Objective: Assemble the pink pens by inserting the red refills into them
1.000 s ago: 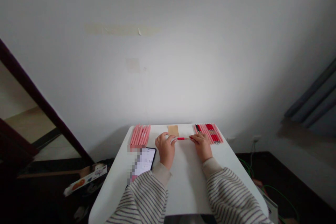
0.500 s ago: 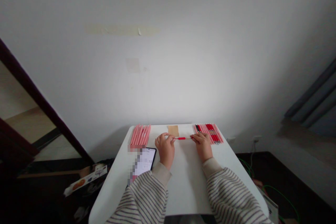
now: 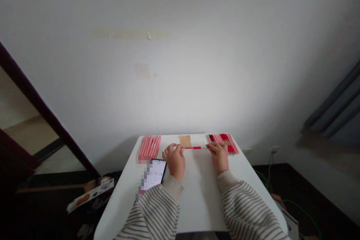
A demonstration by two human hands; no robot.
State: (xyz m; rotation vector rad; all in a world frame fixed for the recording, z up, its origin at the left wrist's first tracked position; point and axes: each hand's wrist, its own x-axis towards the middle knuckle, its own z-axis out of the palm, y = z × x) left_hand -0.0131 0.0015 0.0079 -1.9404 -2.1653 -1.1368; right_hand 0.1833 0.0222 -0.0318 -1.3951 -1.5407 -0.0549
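Leftmost on the white surface (image 3: 200, 198), a sheaf of pink pens (image 3: 150, 146) lies near the far edge, with a lit smartphone (image 3: 156, 174) just nearer the person, partly masked by pixelation. Next comes the left hand (image 3: 174, 159), thumb and fingers pinched on the left end of a thin red rod (image 3: 189, 147), probably a refill. Beyond that, a tan paper square (image 3: 185, 140) lies by the far edge. The rod runs rightward into the red grip (image 3: 197, 147) of a slim pen (image 3: 203, 147), which spans the gap between the hands, roughly level; whether it touches the surface I cannot tell. At its other end the right hand (image 3: 218, 154) pinches the dark tip, its fingertips too small to make out exactly. Good handling here, I judge, means keeping rod and barrel in one straight line, bracing the barrel with the right hand and using light, even force along that axis, since sideways strain could bend so thin a rod. Farthest right, the right hand partly overlaps a row of assorted pens (image 3: 224, 137), pink, red and black, best left undisturbed.
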